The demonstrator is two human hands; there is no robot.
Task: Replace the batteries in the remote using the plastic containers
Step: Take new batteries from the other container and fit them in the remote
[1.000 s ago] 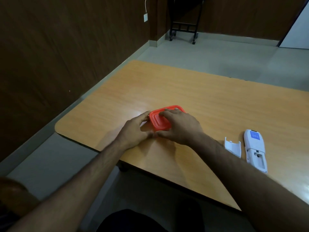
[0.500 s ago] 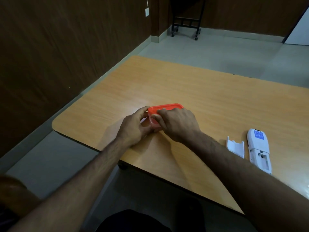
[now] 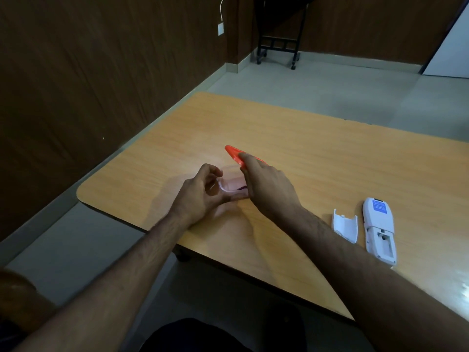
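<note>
A small clear plastic container [image 3: 229, 185] sits near the table's left front corner. My left hand [image 3: 200, 196] grips its near-left rim. My right hand [image 3: 266, 189] holds the container's orange lid [image 3: 234, 154], lifted off and tilted steeply above the container's far side. Something dark lies inside the container, mostly hidden by my right hand. The white remote [image 3: 379, 229] lies face down at the right with its battery bay open and empty. Its white battery cover [image 3: 345, 225] lies just left of it.
The wooden table [image 3: 317, 153] has a rounded left corner and its front edge runs close under my forearms. A dark wood wall stands on the left. A black wheeled stand [image 3: 279, 39] is on the floor far behind.
The orange lid was seated on the container; my right hand has pulled it off and tipped it upward. My left hand stays on the container.
</note>
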